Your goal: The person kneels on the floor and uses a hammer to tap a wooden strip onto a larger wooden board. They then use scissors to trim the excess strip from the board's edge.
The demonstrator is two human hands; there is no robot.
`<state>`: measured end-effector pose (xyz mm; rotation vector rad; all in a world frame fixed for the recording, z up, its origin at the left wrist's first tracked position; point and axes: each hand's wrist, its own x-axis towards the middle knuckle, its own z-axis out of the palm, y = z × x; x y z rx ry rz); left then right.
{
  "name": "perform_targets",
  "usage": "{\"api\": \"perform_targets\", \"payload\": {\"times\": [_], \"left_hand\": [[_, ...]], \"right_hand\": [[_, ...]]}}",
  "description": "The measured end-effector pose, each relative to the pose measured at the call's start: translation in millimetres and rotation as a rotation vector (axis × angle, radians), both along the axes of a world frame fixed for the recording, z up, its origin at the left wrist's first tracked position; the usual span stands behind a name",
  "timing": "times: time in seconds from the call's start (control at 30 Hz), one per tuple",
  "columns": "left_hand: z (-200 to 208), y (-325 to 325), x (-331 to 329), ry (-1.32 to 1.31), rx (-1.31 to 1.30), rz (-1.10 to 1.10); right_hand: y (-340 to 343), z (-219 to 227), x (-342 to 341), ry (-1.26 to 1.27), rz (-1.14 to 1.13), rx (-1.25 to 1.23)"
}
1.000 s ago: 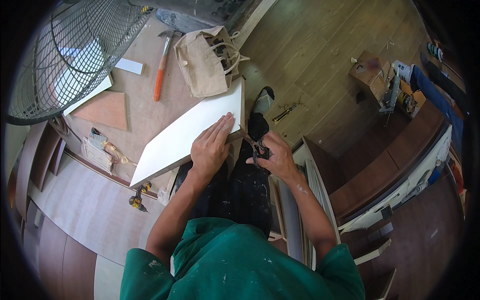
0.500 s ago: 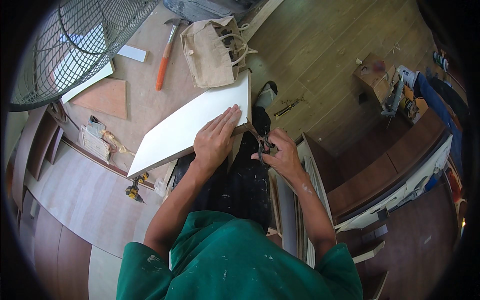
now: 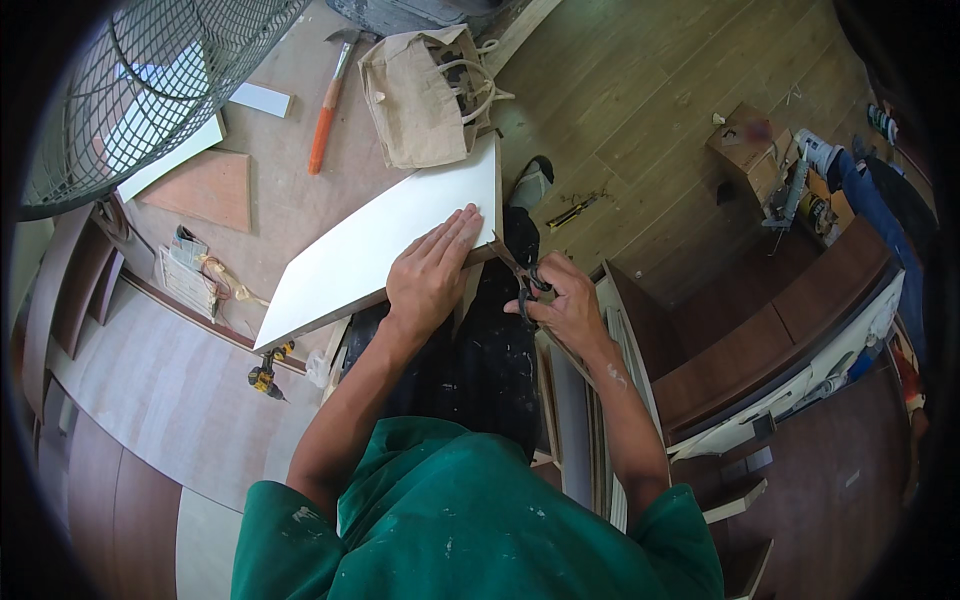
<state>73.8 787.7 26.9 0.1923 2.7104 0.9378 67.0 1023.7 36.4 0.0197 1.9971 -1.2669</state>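
Note:
A white-faced board [image 3: 370, 240] with brown edges and slanted ends lies across in front of me, over my thighs. My left hand [image 3: 432, 262] rests flat on its face near the right end, fingers stretched out together. In my right hand [image 3: 566, 298] is a pair of scissors [image 3: 526, 284] with dark handles, thumb and fingers in the loops. The blades reach to the board's right near corner and edge; their tips are too small to make out. A beige cloth bag [image 3: 420, 105] touches the board's far end.
Beyond the board lie an orange-handled hammer [image 3: 326, 120] and a brown wood offcut [image 3: 205, 190]. A fan cage [image 3: 160, 80] fills the upper left. A yellow drill [image 3: 266, 376] is at left, a yellow cutter [image 3: 572, 211] on the floor. Brown cabinet panels [image 3: 770, 350] stand at right.
The scissors' handles look slightly more closed than before. My left hand stays on the board, and the whole view has shifted a little.

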Motion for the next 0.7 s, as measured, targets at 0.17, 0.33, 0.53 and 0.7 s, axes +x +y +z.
{"api": "perform_targets", "payload": {"times": [0.17, 0.33, 0.53, 0.7], "left_hand": [[-0.5, -0.3, 0.0, 0.001, -0.007, 0.003], [1.6, -1.0, -1.8, -0.004, -0.003, -0.001], [1.3, -0.4, -1.9, -0.012, -0.009, 0.004], [2.8, -2.6, -4.0, -0.025, -0.009, 0.003]], "right_hand": [[0.0, -2.6, 2.6, -0.012, -0.018, -0.041], [0.8, -3.0, 2.4, -0.014, -0.036, -0.074], [-4.2, 4.6, -1.6, -0.063, -0.069, -0.067], [-4.0, 4.4, -4.9, -0.036, 0.005, -0.033]]}}
